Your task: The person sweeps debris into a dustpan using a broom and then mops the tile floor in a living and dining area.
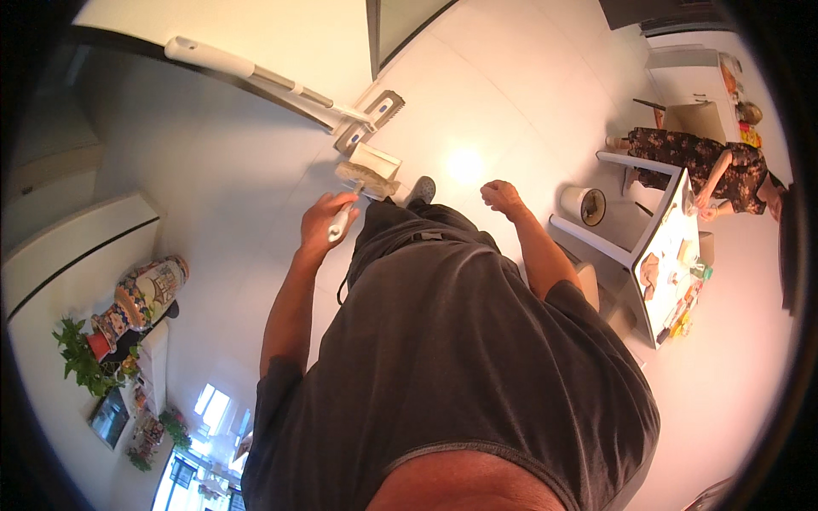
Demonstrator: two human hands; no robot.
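My left hand (pixel 324 220) is closed around the white handle (pixel 340 223) of a tool whose head is a beige, fluffy duster or mop pad (pixel 366 179). The pad hangs just beyond my fingers, beside a cream box-shaped object (pixel 378 159). A white-handled flat mop (pixel 281 82) leans behind it, its grey head (pixel 369 122) showing serrated ends and blue spots. My right hand (pixel 501 195) is curled in the air at the right, with no object visible in it. One grey clog (pixel 422 190) shows on the floor between my hands.
At the right, a person in a floral dress (pixel 696 163) stands by a cluttered white table (pixel 671 268). A bin (pixel 583 204) is near its legs. A painted vase (pixel 150 290) with green plants stands at the left. A wall edge (pixel 374 45) rises ahead.
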